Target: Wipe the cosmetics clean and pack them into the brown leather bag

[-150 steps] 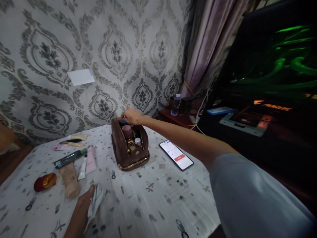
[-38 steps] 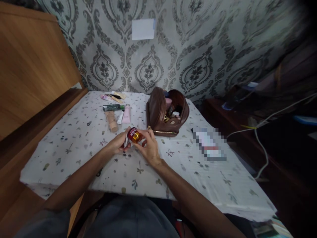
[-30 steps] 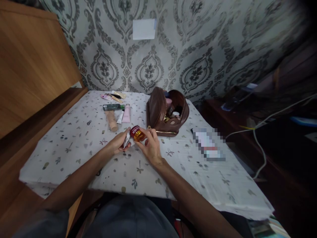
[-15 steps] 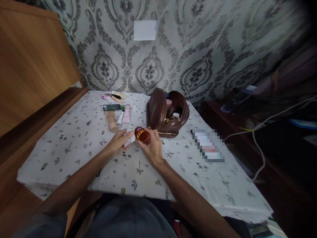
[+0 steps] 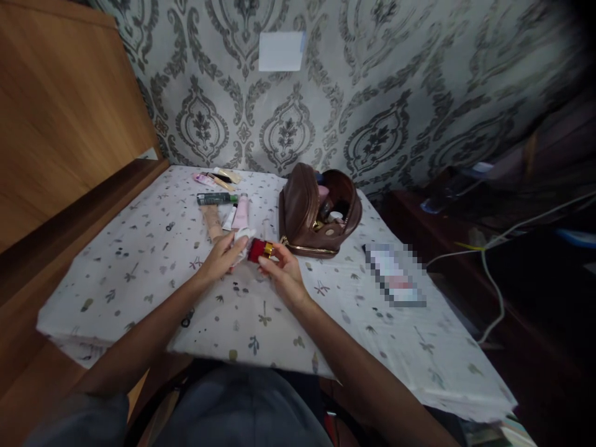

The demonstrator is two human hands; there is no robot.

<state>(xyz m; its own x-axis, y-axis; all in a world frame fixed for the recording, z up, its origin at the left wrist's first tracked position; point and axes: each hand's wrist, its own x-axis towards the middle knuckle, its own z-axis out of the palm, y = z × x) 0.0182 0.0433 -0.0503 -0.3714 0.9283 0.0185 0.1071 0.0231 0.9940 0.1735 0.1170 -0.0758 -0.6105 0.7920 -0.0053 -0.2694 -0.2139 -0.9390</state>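
My left hand (image 5: 218,259) is closed on a crumpled white tissue (image 5: 244,236), which lies against the left end of a small red-and-gold bottle (image 5: 256,251). The fingers of my right hand (image 5: 287,273) pinch the bottle at its gold end, and its red part points left toward the tissue. Both hands are over the near middle of the table. Just beyond my left hand lie a beige tube (image 5: 212,221), a pink tube (image 5: 241,212) and a small white tube (image 5: 230,217). A brown cosmetic bag (image 5: 298,217) stands unzipped beyond my right hand, with several items inside.
A dark green bottle (image 5: 214,198) lies behind the tubes, with several slim items farther back. On the right of the patterned tablecloth (image 5: 139,292) is a blurred-out phone-like device (image 5: 395,276). A wooden cabinet (image 5: 69,99) borders the left side; a white cable (image 5: 496,292) hangs at right.
The bottle has been turned in my right hand, so its gold part now faces right and its red part left. The tissue has risen slightly. The camera view has shifted a little.
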